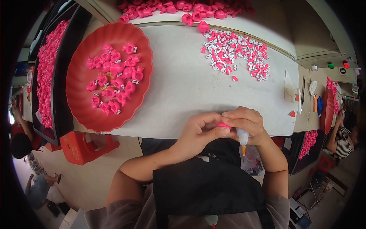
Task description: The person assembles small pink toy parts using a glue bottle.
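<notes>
We hold a small glossy pink piece (224,125) pinched between the thumb and fingers of our left hand (197,131), just above the near edge of the table. The fingertips of our right hand (247,121) touch the same piece, while that hand also keeps a pale bottle (243,136) in its grasp, its orange tip (244,150) pointing down toward us. Beyond the grip, slightly right, lie scattered pink-and-white bits (232,51) on a white sheet (171,76). Left of the grip, a red scalloped tray (133,103) holds pink figures (117,68).
</notes>
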Demonstrator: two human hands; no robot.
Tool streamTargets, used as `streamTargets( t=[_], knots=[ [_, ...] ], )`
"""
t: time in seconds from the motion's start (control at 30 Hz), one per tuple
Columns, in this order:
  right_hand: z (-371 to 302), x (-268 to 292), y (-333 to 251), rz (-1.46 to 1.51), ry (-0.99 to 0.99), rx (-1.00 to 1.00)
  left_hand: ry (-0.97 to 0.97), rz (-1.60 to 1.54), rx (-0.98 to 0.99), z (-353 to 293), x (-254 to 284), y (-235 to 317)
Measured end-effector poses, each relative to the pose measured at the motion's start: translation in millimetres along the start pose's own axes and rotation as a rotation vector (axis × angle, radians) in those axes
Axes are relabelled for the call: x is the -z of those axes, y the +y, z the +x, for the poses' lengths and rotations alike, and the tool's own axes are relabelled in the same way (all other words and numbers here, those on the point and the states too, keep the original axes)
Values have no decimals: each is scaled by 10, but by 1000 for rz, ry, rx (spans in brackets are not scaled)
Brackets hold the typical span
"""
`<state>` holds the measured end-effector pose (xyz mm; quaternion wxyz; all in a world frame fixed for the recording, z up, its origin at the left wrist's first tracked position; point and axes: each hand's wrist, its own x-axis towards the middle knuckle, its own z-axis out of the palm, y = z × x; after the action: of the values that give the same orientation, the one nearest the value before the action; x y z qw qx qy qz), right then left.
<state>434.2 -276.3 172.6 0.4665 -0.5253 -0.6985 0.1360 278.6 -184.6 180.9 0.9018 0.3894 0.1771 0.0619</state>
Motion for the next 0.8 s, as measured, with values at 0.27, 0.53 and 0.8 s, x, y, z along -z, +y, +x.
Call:
streamTargets(
  t=[0.27, 0.53, 0.8],
  knots=[
    [-6, 6, -10, -1, -8, 0, -8, 7, -19, 2, 6, -31],
    [-9, -9, -6, 14, 2, -9, -4, 13, -2, -5, 5, 1],
    [8, 21, -40, -11, -2, -13, -9, 81, 4, -11, 24, -1]
  ],
)
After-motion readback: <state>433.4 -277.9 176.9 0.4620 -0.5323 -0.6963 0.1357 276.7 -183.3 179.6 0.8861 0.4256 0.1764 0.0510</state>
